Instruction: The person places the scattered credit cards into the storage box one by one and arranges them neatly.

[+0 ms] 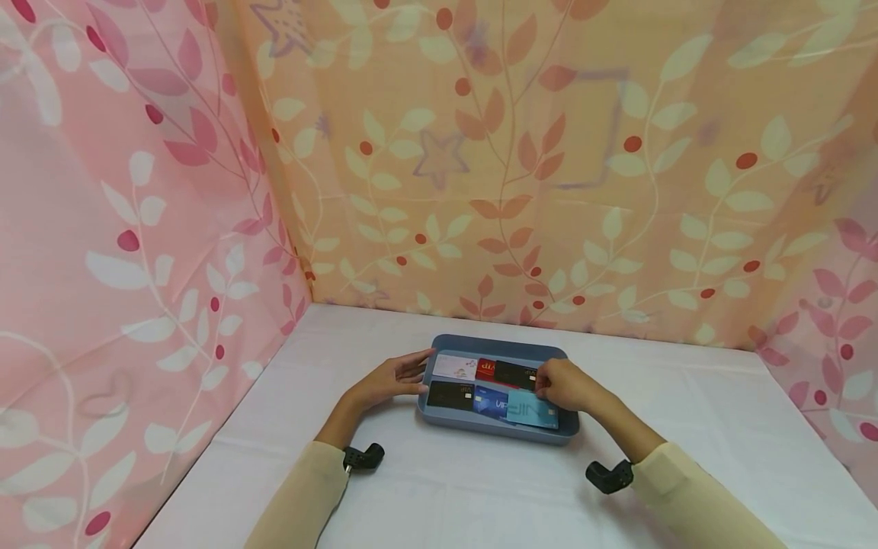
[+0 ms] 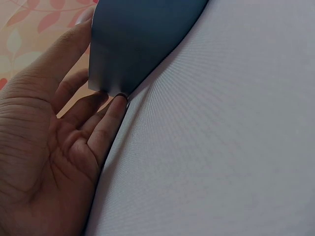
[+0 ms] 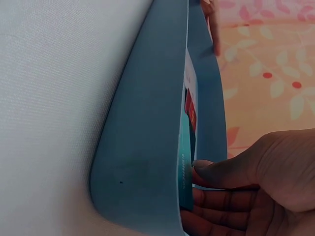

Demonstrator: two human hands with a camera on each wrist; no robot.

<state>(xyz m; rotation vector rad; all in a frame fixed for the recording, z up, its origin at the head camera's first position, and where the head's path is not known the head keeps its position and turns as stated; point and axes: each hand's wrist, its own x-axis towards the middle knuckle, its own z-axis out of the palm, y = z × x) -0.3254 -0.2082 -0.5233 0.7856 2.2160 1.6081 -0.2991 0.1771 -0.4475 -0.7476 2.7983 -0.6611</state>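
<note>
A blue-grey tray (image 1: 501, 435) in the head view holds several cards. My left hand (image 1: 391, 379) is at the tray's left end, thumb and fingers spread and touching it; in the left wrist view its fingers (image 2: 106, 125) meet the tray's end wall. Inside the right end, my right hand (image 1: 568, 385) has curled fingers and pinches the right edge of a black VIP card (image 1: 514, 375), which overlaps a red VIP card (image 1: 484, 369). A light-blue card (image 1: 531, 410) lies just below that hand. In the right wrist view the thumb (image 3: 216, 173) partly hides the contact.
Also in the tray are a white card (image 1: 456, 367), another black VIP card (image 1: 450, 395) and a dark-blue VIP card (image 1: 490, 402). A white cloth (image 1: 439, 496) covers the table. Floral curtains (image 1: 507, 191) stand behind it and on both sides.
</note>
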